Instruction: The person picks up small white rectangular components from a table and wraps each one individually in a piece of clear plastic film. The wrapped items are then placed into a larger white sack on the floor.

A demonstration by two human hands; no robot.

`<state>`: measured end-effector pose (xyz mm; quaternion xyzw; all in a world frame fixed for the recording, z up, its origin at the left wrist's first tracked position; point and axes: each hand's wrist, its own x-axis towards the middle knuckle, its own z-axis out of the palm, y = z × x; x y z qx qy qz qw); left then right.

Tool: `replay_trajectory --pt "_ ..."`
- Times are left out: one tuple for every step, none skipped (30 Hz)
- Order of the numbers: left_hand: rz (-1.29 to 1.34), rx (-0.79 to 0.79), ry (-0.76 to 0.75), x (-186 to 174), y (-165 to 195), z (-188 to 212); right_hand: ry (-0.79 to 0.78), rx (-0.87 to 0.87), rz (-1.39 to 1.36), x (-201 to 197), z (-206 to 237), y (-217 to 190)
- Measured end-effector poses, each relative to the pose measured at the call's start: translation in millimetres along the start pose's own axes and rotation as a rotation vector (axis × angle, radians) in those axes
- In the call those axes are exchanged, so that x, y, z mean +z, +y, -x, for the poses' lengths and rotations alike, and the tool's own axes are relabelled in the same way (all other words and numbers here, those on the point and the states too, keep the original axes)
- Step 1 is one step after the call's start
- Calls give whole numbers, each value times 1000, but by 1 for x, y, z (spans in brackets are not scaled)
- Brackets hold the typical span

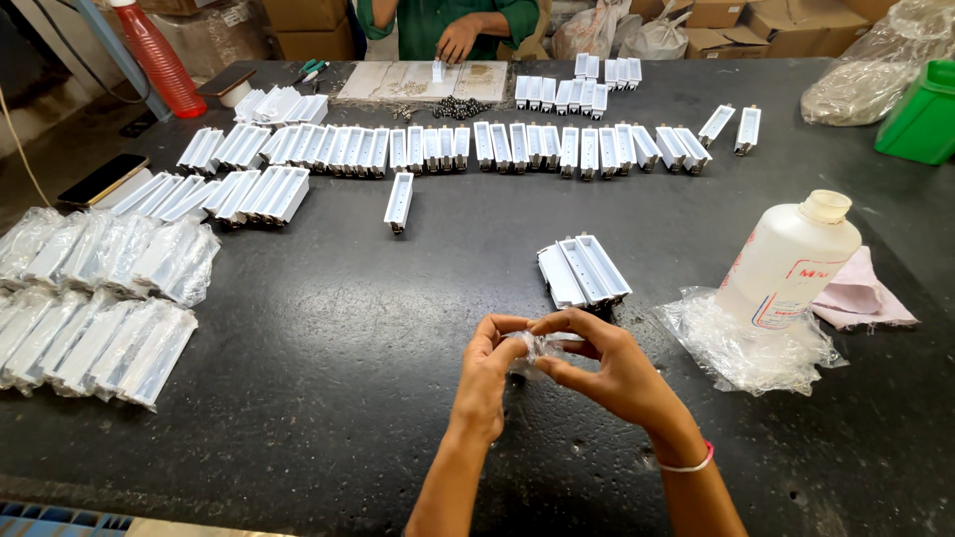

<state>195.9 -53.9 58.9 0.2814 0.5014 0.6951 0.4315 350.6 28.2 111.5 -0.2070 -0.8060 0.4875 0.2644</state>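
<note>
My left hand (484, 373) and my right hand (607, 363) meet over the dark table (328, 358), both pinching a small crumpled piece of clear plastic wrap (537, 346) between the fingertips. Just beyond my hands lie three white rectangular housings (583, 271) side by side. A heap of clear plastic wrappers (741, 348) lies to the right of my right hand.
A white plastic bottle (788, 261) stands on the wrappers beside a pink cloth (860, 293). Several bagged white housings (95, 298) lie at left, and long rows of unwrapped ones (448, 147) cross the far table. A person in green (448, 25) works opposite. A green bin (923, 114) sits far right.
</note>
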Motion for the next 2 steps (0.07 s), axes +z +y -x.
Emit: replay_trajectory --pt "6 -5 3 1 0 -1 1 8 -1 0 0 1" --pt "7 -4 3 1 0 -1 9 -7 11 0 0 2"
